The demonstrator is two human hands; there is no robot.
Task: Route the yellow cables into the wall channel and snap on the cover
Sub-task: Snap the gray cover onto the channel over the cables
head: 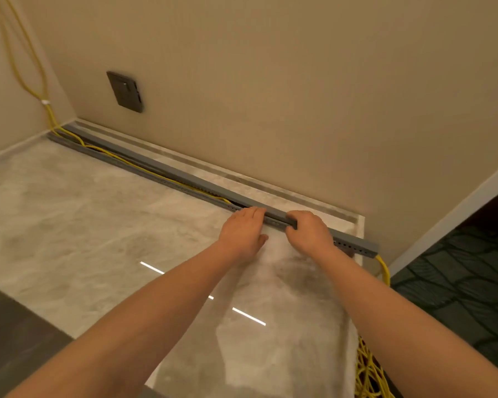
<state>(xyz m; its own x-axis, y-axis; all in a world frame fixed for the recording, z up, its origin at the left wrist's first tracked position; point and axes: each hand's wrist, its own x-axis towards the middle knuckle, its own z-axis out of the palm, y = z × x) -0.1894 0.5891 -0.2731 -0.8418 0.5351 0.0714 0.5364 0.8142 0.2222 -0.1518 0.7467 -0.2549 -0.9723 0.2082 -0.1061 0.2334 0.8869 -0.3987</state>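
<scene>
Grey cover [184,176] lying along channel [133,165] at wall [270,81] base — yellow cables [104,147] showing beneath. Right hand [309,234] clamping cover; left hand [242,234] pressing flat, fingers together.

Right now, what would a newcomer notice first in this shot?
Two bare hands at centre: the left hand lies flat and the right hand curls over the long grey cover, which runs along the foot of the beige wall. Yellow cables show in the open channel to the left, drop down the far corner and pile up at bottom right. A dark wall plate sits above.
</scene>
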